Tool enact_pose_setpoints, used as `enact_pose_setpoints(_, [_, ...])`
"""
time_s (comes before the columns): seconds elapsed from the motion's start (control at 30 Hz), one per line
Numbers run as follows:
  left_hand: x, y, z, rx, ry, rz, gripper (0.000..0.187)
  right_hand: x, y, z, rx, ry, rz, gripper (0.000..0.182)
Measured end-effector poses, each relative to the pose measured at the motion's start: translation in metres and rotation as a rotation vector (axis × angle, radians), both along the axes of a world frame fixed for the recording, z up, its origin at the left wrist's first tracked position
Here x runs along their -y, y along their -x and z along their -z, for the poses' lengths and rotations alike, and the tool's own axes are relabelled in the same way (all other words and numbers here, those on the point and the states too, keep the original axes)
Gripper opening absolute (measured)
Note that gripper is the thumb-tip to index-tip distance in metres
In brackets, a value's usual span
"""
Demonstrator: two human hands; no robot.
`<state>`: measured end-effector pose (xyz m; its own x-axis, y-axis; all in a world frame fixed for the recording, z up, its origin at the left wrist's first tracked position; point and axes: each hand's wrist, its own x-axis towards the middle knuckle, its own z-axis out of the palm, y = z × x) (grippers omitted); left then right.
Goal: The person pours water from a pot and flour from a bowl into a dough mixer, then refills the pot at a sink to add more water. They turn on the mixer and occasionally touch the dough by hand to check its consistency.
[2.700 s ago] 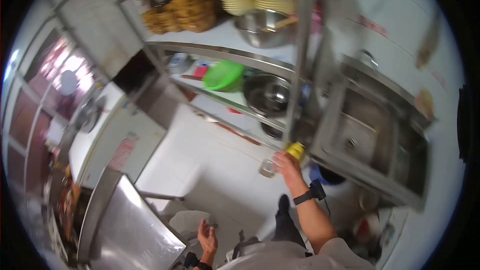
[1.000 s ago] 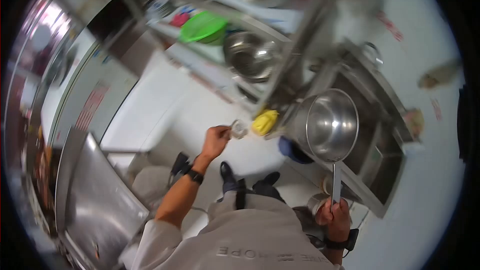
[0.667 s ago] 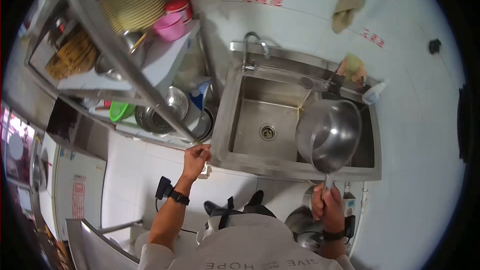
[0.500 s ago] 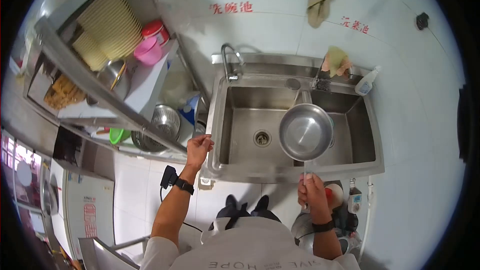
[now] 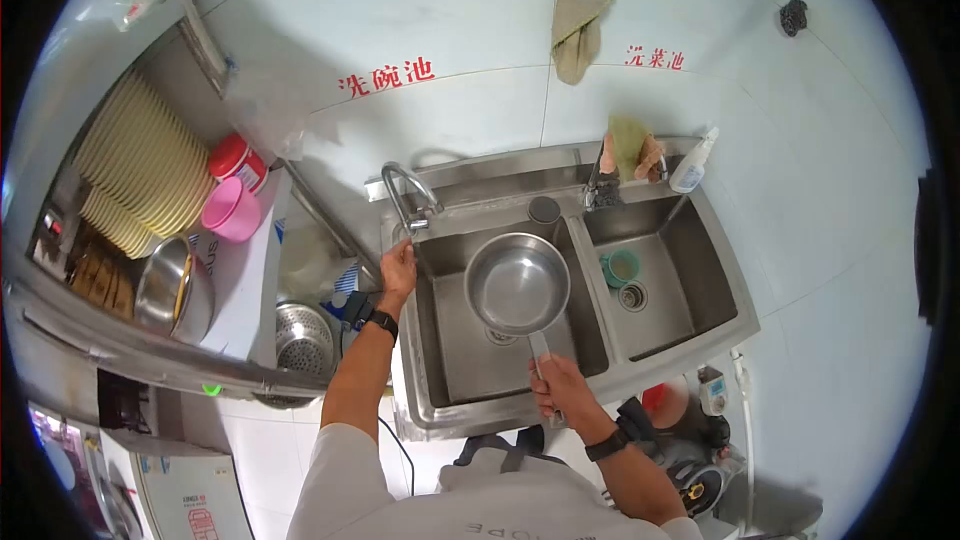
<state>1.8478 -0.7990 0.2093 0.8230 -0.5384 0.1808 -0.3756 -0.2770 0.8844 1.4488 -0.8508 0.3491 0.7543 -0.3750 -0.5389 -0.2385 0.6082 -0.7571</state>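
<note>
My right hand [image 5: 558,389] grips the long handle of a steel saucepan [image 5: 517,283], held level over the left basin of a double steel sink [image 5: 440,410]. The pan looks empty. My left hand [image 5: 398,265] reaches up to the left rear corner of the sink, at the base of the curved faucet [image 5: 404,190]; its fingers rest on or around the tap handle there. Both wrists wear dark bands.
A steel shelf rack [image 5: 120,350] stands left with stacked yellow plates [image 5: 140,175], a pink bowl [image 5: 232,210], a steel bowl [image 5: 172,290] and a colander [image 5: 303,340]. The right basin holds a green cup [image 5: 621,267]. A spray bottle [image 5: 691,163] and rags sit on the rim; a towel [image 5: 583,0] hangs above.
I turned from the shelves to face the sink. The saucepan moved left, over the left basin. My left hand rose from the sink's front-left edge to the faucet.
</note>
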Motion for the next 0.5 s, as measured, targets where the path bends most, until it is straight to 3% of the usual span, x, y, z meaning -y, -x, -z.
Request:
enact_pose_setpoints(0.1, [0.029, -0.016, -0.004, -0.092, 0.006, 0.002, 0.036, 0.005, -0.038, -0.002, -0.045, -0.016, -0.005, 0.032])
enact_pose_setpoints(0.13, [0.038, -0.03, 0.016, -0.103, 0.009, 0.015, 0.036, 0.005, -0.049, -0.004, -0.062, -0.014, 0.006, 0.032])
enact_pose_setpoints(0.2, [0.058, -0.052, 0.037, 0.18, 0.065, 0.034, 0.04, 0.007, -0.07, -0.003, -0.084, -0.008, 0.029, 0.032])
enact_pose_setpoints(0.3, [0.077, -0.067, 0.048, 0.268, 0.042, -0.024, 0.041, 0.011, -0.095, 0.002, -0.14, -0.06, 0.044, 0.031])
enact_pose_setpoints(0.5, [0.079, -0.083, 0.043, 0.159, -0.109, 0.158, 0.03, 0.01, -0.129, 0.004, -0.115, -0.068, 0.035, 0.035])
